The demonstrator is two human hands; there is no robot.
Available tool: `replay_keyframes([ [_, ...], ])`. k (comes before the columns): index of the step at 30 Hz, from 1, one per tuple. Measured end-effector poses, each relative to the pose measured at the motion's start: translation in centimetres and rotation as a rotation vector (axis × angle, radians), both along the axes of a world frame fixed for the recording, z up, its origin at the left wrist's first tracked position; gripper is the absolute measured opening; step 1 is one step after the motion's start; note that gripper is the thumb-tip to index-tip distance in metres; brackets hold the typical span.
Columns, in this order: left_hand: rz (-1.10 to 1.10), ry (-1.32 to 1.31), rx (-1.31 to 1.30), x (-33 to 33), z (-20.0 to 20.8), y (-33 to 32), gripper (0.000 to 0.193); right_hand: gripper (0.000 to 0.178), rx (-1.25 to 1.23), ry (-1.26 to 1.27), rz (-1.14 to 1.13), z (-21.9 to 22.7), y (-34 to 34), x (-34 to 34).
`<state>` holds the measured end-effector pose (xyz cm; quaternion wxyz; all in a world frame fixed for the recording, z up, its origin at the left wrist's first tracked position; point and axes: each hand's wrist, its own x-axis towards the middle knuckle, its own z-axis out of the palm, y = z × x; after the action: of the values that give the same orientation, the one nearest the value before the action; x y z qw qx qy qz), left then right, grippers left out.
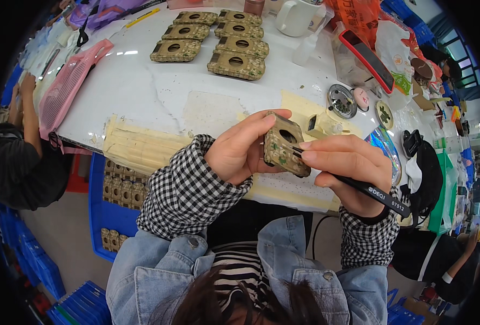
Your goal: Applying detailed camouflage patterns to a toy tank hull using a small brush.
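Observation:
My left hand (235, 150) holds a camouflage-patterned toy tank hull (275, 142) by its edges, tilted up above the near edge of the table. A round hole shows in the hull's top face. In my right hand (353, 162) is a pair of black tweezers (371, 192), gripped between thumb and fingers. The tweezers' tips meet the hull's right side, close to the hole. Whether the tips pinch a small part is too small to tell.
Similar hulls stand in two columns (237, 65) at the back. A metal dish (342, 101) with small dark pieces, a round lid (384, 114) and a red-cased phone (367, 60) lie right. Below the table's left edge, a blue tray (96, 216) holds more hulls. Other people sit at both sides.

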<state>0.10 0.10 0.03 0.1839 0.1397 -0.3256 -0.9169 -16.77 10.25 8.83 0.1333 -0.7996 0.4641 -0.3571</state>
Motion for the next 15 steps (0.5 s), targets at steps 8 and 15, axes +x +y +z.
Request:
replay_keyframes([
  [8, 0.006, 0.012, 0.004, -0.09, -0.27, -0.05, 0.045, 0.026, -0.007, -0.001, -0.004, -0.15, -0.06, 0.01],
  [15, 0.005, 0.016, 0.013, -0.11, -0.22, -0.04, 0.045, 0.026, -0.011, -0.005, -0.020, -0.15, -0.03, 0.08],
])
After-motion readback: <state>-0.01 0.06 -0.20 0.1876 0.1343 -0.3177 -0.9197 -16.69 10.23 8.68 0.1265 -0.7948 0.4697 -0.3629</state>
